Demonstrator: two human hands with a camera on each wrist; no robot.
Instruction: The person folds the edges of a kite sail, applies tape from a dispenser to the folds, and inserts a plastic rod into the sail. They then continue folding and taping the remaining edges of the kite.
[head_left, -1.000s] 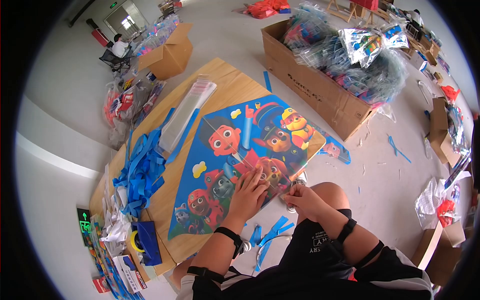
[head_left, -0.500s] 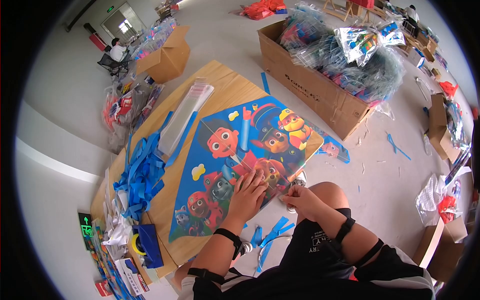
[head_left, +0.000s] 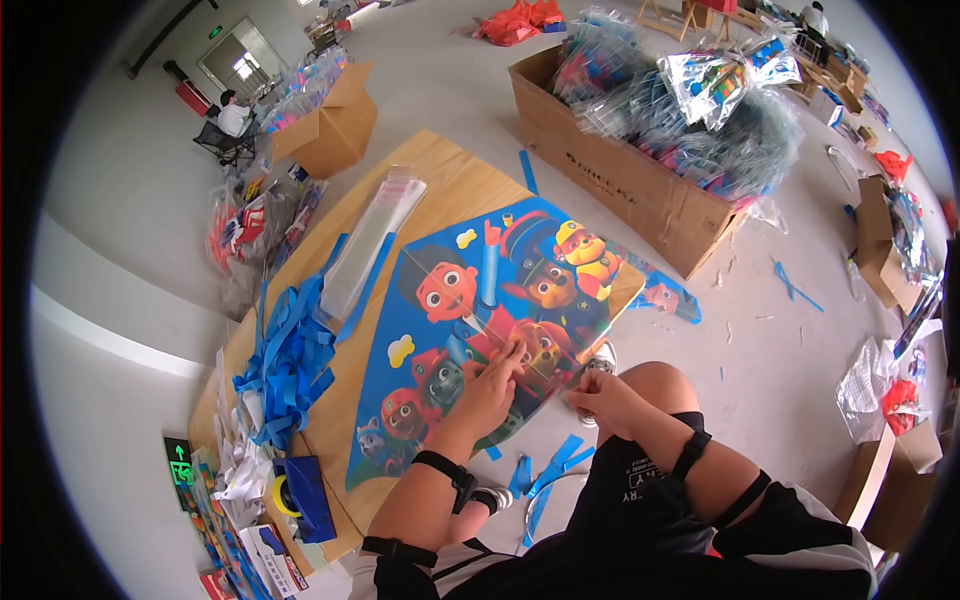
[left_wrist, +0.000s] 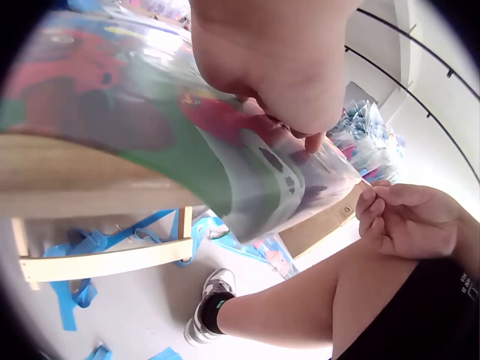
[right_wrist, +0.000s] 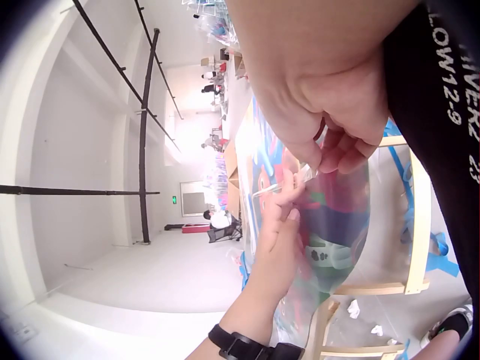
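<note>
Pinching a thin pale strand [right_wrist: 307, 174] — right hand [head_left: 606, 401], fingertips together; left hand [head_left: 488, 392] resting, fingers extended, on cartoon-printed sheet [head_left: 447, 287] — lies across wooden table [head_left: 445, 160], near edge drooping off.

Sheet [head_left: 470, 310] on table [head_left: 440, 172], ribbons [head_left: 285, 355] left

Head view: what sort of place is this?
Probably a workshop or packing room: a cardboard box heaped with plastic-wrapped goods, a wooden table with blue strips, and a cartoon sheet under the left hand.
</note>
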